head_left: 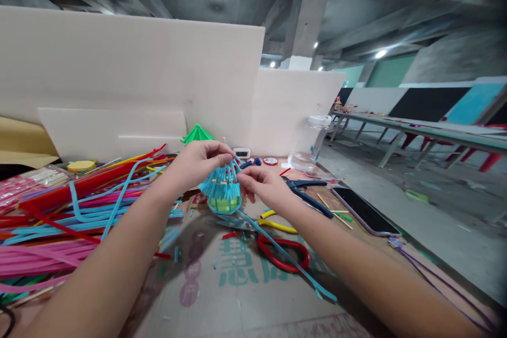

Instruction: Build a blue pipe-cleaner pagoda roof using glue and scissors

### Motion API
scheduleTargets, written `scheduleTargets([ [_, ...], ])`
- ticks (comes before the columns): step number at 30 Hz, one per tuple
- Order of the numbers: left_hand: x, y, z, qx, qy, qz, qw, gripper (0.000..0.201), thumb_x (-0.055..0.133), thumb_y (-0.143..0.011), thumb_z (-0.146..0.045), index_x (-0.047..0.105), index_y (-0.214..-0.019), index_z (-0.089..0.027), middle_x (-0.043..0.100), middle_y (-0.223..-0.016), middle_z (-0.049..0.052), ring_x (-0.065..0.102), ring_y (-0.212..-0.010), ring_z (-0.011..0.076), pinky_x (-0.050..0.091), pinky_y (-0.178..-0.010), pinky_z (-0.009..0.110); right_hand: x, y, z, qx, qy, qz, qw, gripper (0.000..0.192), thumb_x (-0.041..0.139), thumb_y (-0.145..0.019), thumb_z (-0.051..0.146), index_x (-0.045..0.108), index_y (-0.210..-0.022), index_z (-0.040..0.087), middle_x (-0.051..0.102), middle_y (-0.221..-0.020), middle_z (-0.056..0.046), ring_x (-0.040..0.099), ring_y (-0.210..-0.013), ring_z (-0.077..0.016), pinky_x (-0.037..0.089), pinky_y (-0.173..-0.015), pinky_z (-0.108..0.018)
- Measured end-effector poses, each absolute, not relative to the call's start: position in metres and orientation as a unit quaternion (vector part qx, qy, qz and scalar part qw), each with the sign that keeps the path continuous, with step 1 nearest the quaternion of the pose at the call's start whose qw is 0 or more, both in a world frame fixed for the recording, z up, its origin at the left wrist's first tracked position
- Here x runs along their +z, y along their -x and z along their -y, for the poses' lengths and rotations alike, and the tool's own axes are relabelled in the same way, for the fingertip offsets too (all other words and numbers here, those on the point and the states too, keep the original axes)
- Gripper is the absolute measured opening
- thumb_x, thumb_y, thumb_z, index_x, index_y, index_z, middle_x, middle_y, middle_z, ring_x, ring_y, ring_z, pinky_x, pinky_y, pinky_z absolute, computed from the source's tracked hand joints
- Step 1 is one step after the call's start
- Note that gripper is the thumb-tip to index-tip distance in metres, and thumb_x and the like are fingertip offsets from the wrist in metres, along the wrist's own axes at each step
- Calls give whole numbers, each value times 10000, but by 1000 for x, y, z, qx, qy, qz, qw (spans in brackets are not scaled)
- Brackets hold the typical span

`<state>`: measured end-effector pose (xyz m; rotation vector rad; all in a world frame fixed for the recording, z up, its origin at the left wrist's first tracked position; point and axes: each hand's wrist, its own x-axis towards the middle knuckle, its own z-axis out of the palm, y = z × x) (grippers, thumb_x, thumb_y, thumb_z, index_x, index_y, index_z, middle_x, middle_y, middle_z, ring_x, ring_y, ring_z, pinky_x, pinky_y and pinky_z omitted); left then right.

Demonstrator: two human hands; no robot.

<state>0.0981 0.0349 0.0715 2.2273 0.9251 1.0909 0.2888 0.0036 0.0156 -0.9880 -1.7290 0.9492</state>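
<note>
A small blue pipe-cleaner model (221, 186) with a fringed, roof-like top and a pale green band near its base stands in front of me. My left hand (206, 159) is closed in a pinch at its top. Against its right side, my right hand (259, 184) has thumb and fingers pressed together around a blue strand, partly hidden by the fingers. A long blue pipe cleaner (293, 264) trails from the base toward the lower right. It crosses red-handled scissors (283, 253) lying just below the model. Behind my left hand shows a green umbrella-shaped piece (197, 134).
Bundles of coloured pipe cleaners (59, 227) cover the left side. To the right lie dark-handled pliers (309, 195), yellow-handled pliers (277, 226) and a phone (364, 210). A clear plastic bottle (311, 142) stands before the white boards (158, 63). Cardboard (214, 296) covers the tabletop.
</note>
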Motion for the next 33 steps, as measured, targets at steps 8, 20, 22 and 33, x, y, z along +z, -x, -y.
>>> scheduleTargets([
  [8,72,-96,-35,402,-822,-324,240,246,607,-834,-388,709,-889,-171,722,-831,27,648,-796,174,489,-716,270,9,-278,2,427,380,682,457,208,595,-837,381,575,-792,179,586,-574,45,478,-437,-73,381,-445,-208],
  [20,40,-91,-74,449,-809,-335,179,510,485,-920,-470,539,-1320,-159,578,-1356,124,539,-1241,240,420,-1040,381,-17,-267,0,431,445,632,466,145,557,-823,307,555,-737,190,556,-488,59,420,-363,-72,331,-373,-198],
  [22,40,-93,-72,444,-819,-321,171,483,510,-910,-434,551,-1307,-162,582,-1350,121,533,-1247,237,408,-1053,378,-18,-266,1,439,451,624,464,144,554,-824,310,555,-742,191,556,-481,60,421,-357,-74,332,-363,-195],
  [33,52,-93,-59,421,-835,-324,142,379,550,-869,-392,625,-1172,-177,651,-1205,96,595,-1120,233,445,-985,364,-22,-260,6,488,456,580,467,152,588,-800,323,558,-727,193,555,-468,66,411,-325,-69,325,-330,-189],
])
